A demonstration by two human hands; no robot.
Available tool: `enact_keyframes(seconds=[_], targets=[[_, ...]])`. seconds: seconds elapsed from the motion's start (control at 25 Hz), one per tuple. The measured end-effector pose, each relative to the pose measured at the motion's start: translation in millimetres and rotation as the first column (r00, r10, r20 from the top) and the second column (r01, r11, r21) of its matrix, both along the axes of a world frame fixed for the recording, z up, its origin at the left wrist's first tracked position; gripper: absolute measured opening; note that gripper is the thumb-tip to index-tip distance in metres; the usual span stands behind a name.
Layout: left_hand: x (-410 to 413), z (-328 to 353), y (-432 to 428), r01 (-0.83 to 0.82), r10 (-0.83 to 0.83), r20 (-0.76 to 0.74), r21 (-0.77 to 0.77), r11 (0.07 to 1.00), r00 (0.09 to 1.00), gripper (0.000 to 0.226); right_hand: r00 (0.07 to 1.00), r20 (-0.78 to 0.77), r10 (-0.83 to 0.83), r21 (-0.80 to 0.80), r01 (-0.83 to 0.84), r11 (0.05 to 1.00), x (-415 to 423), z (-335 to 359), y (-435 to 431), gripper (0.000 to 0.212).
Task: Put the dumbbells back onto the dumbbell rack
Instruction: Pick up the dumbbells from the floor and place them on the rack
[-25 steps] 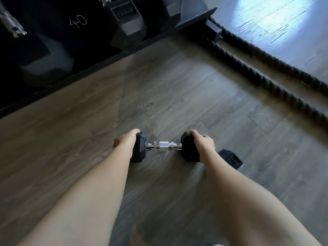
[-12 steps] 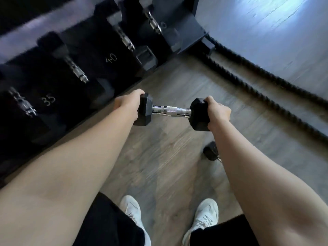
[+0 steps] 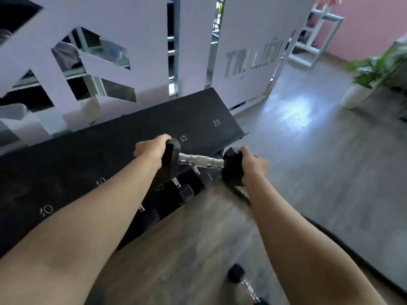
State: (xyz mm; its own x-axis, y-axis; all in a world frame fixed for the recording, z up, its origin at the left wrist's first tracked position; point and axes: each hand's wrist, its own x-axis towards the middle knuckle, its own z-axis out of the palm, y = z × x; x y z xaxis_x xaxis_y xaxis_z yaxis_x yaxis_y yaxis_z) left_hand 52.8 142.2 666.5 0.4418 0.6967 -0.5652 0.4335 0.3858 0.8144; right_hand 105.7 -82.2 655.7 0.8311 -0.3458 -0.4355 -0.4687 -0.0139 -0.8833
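Note:
I hold a black hex dumbbell [image 3: 200,161] with a chrome handle in the air, level, at the front edge of the black dumbbell rack [image 3: 123,137]. My left hand [image 3: 152,148] grips its left head and my right hand [image 3: 251,165] grips its right head. The rack's sloped top shelf carries white numbers 10, 15 and 20, and the dumbbell hangs just in front of the 15 mark. A second small dumbbell [image 3: 242,280] lies on the wooden floor near the bottom edge, partly cut off.
Several bigger dumbbells [image 3: 182,188] sit on the rack's lower tier below my hands. A white partition wall [image 3: 248,40] with lettering stands behind the rack. A thick rope [image 3: 241,193] runs along the floor at the right. A potted plant [image 3: 365,80] stands far right.
Both hands have lifted the dumbbell from floor level up to the rack's top shelf. My view has risen from the lower tier to the top shelf and the wall.

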Motion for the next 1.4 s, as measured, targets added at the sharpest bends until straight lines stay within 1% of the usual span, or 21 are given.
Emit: enact_keyframes(seconds=[0.12, 0.2, 0.28, 0.36, 0.4, 0.52, 0.6, 0.72, 0.8, 0.92, 1.08, 1.16, 1.2, 1.28, 1.32, 1.4], targets=[[12, 40, 39, -0.004, 0.003, 0.080, 0.018, 1.000, 0.997, 0.059, 0.999, 0.042, 0.019, 0.041, -0.021, 0.999, 17, 38, 41, 0.026], [25, 44, 69, -0.028, 0.024, 0.095, 0.039, 0.999, 0.995, 0.054, 0.999, 0.043, 0.030, 0.069, -0.033, 0.997, 37, 38, 74, 0.023], [44, 37, 97, -0.041, 0.034, 0.082, 0.086, 0.995, 0.996, 0.049, 0.998, -0.005, 0.056, 0.097, -0.055, 0.994, 60, 24, 108, 0.019], [66, 22, 126, -0.034, 0.031, 0.034, 0.108, 0.994, 0.999, 0.051, 0.997, -0.029, 0.065, 0.130, -0.061, 0.990, 82, 1, 139, 0.020], [74, 13, 138, -0.024, 0.024, -0.002, 0.114, 0.993, 1.000, 0.051, 0.996, -0.044, 0.073, 0.148, -0.066, 0.987, 91, -11, 153, 0.024], [102, -18, 182, -0.028, 0.055, -0.122, 0.209, 0.978, 0.991, 0.054, 0.981, -0.168, 0.101, 0.199, -0.067, 0.978, 113, -54, 200, 0.044], [116, -41, 210, -0.005, 0.058, -0.219, 0.234, 0.972, 0.974, 0.057, 0.965, -0.247, 0.089, 0.199, -0.040, 0.979, 121, -83, 229, 0.043], [140, -75, 247, 0.038, 0.031, -0.288, 0.233, 0.972, 0.957, 0.068, 0.933, -0.357, 0.041, 0.171, 0.022, 0.985, 122, -126, 263, 0.026], [159, -101, 269, 0.124, -0.038, -0.341, 0.236, 0.964, 0.939, 0.071, 0.907, -0.419, -0.038, 0.140, 0.106, 0.984, 121, -160, 284, 0.027], [185, -134, 288, 0.257, -0.148, -0.395, 0.240, 0.936, 0.907, 0.071, 0.863, -0.494, -0.106, 0.130, 0.194, 0.972, 119, -203, 310, 0.027], [208, -159, 295, 0.393, -0.284, -0.407, 0.212, 0.895, 0.868, 0.071, 0.806, -0.564, -0.181, 0.065, 0.262, 0.963, 119, -230, 322, 0.033], [215, -168, 296, 0.443, -0.339, -0.414, 0.188, 0.876, 0.845, 0.069, 0.784, -0.584, -0.210, 0.000, 0.259, 0.966, 118, -235, 322, 0.033], [217, -174, 296, 0.458, -0.357, -0.413, 0.174, 0.872, 0.838, 0.065, 0.787, -0.582, -0.203, -0.018, 0.237, 0.971, 119, -237, 321, 0.035], [219, -185, 292, 0.471, -0.369, -0.426, 0.161, 0.867, 0.826, 0.041, 0.791, -0.578, -0.202, -0.129, 0.156, 0.979, 122, -239, 317, 0.043], [219, -190, 287, 0.464, -0.362, -0.437, 0.152, 0.873, 0.823, 0.032, 0.812, -0.551, -0.193, -0.185, 0.107, 0.977, 127, -238, 314, 0.042], [218, -195, 280, 0.480, -0.373, -0.455, 0.145, 0.865, 0.809, 0.031, 0.870, -0.475, -0.132, -0.237, 0.018, 0.971, 141, -232, 314, 0.034]])
